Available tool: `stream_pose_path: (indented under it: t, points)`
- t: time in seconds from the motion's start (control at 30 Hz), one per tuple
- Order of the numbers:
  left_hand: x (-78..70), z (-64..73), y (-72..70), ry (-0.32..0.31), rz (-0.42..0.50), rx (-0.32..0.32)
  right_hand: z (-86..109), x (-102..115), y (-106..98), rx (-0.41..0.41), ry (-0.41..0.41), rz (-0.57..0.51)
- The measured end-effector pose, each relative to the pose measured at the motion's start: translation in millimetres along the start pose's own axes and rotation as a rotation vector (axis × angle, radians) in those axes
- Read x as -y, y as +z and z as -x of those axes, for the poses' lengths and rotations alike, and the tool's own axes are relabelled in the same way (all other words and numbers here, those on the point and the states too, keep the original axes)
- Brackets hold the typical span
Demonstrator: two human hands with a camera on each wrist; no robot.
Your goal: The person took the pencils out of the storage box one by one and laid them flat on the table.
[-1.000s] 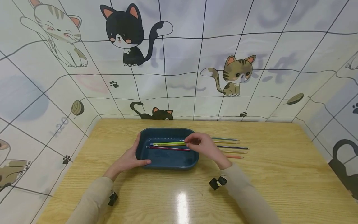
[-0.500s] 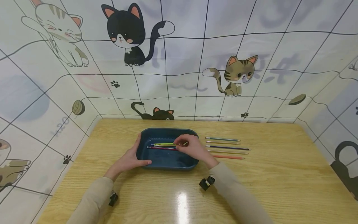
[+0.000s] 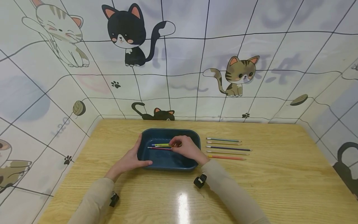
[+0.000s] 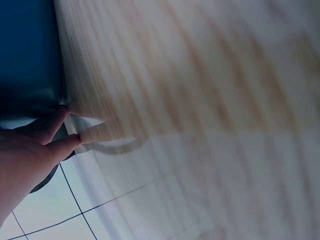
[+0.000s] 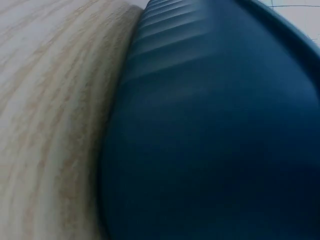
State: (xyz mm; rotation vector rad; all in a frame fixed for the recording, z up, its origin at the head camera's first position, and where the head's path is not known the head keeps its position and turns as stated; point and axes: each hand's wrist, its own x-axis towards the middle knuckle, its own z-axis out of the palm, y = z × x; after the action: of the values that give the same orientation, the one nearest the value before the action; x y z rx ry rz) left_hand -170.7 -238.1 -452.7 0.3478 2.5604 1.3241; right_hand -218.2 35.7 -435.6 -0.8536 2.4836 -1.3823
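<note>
I find the blue tray [image 3: 162, 160] on the bench [image 3: 156, 193], its left end held by the left hand [image 3: 131, 158], thumb over the front rim and fingers along the outer wall. The tray has kept its place. The right hand [image 3: 187, 148] has shifted leftward over the tray during the last second, fully uncovering the five pencils [image 3: 229, 148] lying beside the tray's right end. Its fingers now bend over a red pencil [image 3: 159, 148] and the yellow-green pencils [image 3: 163, 144] inside; I cannot tell whether it pinches any of them, as the right-wrist view shows mainly tray wall and bench. I judge the work at hand to centre on the tray's contents, with the outside row untouched at present.
</note>
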Motion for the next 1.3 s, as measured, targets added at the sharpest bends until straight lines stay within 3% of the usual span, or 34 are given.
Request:
stream_pose_path:
  t: [0.53, 0.83, 1.13, 1.3]
  points:
    - [-0.1, 0.1, 5.5, -0.011, 0.016, -0.001, -0.7, -6.4, 5.1, 0.008, 0.148, 0.135]
    - [0.4, 0.6, 1.6, 0.001, -0.001, -0.015, -6.9, -6.9, 6.5, 0.031, 0.164, 0.170]
    - [-0.8, 1.1, 0.6, -0.009, -0.009, -0.018, -8.2, -4.3, 9.4, 0.083, 0.194, 0.305]
    - [-0.5, 1.1, 1.9, -0.006, -0.014, -0.016, -5.9, -4.3, 8.7, 0.087, 0.188, 0.280]
